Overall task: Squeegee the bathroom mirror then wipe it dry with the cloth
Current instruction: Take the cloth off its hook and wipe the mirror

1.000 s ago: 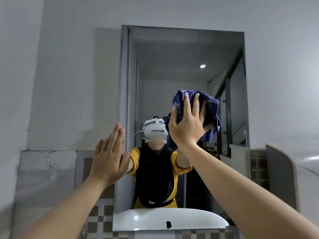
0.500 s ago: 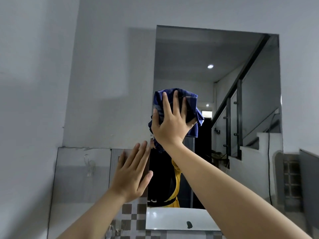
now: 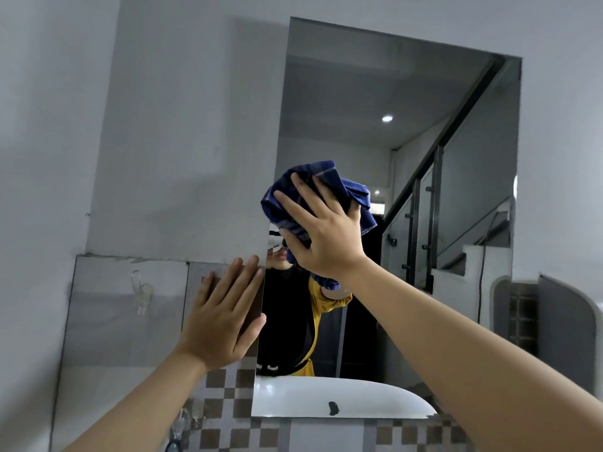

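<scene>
A frameless rectangular mirror (image 3: 408, 93) hangs on the grey wall, filling the centre and right of the head view. My right hand (image 3: 321, 230) presses a crumpled dark blue cloth (image 3: 354, 194) flat against the glass at the mirror's left edge, about mid-height. My left hand (image 3: 222, 311) lies flat and open, fingers spread, on the tiled wall just left of the mirror's lower left edge, fingertips touching that edge. No squeegee is in view.
The mirror reflects a person in a yellow and black top, a white basin (image 3: 326, 399), a staircase with a glass railing (image 3: 456, 207) and a ceiling light. Checkered tiles (image 3: 225, 402) run below the mirror. A clear hook (image 3: 140, 288) sticks to the left wall panel.
My right hand has slid the cloth leftward across the glass to the mirror's left edge. My left hand stayed flat on the wall beside the mirror. The view has shifted and tilted.
</scene>
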`<control>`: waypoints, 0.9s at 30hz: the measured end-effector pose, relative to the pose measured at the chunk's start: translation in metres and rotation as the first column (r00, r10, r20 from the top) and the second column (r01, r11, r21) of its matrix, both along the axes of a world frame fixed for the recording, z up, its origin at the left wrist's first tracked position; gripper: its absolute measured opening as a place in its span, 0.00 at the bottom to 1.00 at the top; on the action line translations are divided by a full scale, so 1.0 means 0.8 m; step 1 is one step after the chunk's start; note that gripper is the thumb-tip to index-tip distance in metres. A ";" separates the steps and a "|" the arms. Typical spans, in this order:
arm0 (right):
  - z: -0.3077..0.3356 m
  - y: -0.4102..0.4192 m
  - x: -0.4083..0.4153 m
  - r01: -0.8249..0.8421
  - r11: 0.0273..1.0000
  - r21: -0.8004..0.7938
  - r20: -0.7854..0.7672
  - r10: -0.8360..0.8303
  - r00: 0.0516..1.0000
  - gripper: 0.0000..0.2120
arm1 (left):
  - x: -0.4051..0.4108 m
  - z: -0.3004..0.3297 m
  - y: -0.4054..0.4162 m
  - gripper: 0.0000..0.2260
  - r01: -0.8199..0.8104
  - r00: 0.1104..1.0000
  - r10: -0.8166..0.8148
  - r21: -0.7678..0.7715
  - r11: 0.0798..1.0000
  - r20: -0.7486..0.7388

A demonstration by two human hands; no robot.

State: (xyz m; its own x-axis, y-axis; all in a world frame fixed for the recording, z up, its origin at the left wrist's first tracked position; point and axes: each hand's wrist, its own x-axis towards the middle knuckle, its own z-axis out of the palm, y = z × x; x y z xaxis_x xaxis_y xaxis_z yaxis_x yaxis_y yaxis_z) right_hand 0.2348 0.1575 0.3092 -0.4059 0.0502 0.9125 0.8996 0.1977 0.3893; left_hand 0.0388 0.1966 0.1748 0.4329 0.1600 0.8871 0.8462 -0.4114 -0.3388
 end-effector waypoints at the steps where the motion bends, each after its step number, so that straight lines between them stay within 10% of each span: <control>1: -0.001 0.000 0.006 0.006 1.000 -0.003 0.004 -0.006 1.000 0.24 | 0.000 0.000 0.000 0.30 0.004 1.000 -0.004 -0.007 1.000 0.004; 14: -0.005 -0.019 0.123 0.093 0.995 -0.035 -0.074 -0.095 0.993 0.25 | 0.004 0.001 -0.005 0.29 -0.062 0.998 0.063 -0.017 0.998 0.031; 27: -0.034 -0.043 0.293 0.049 0.997 -0.061 -0.520 -0.073 0.851 0.28 | 0.007 0.000 -0.004 0.31 -0.090 0.995 0.091 -0.018 0.996 0.048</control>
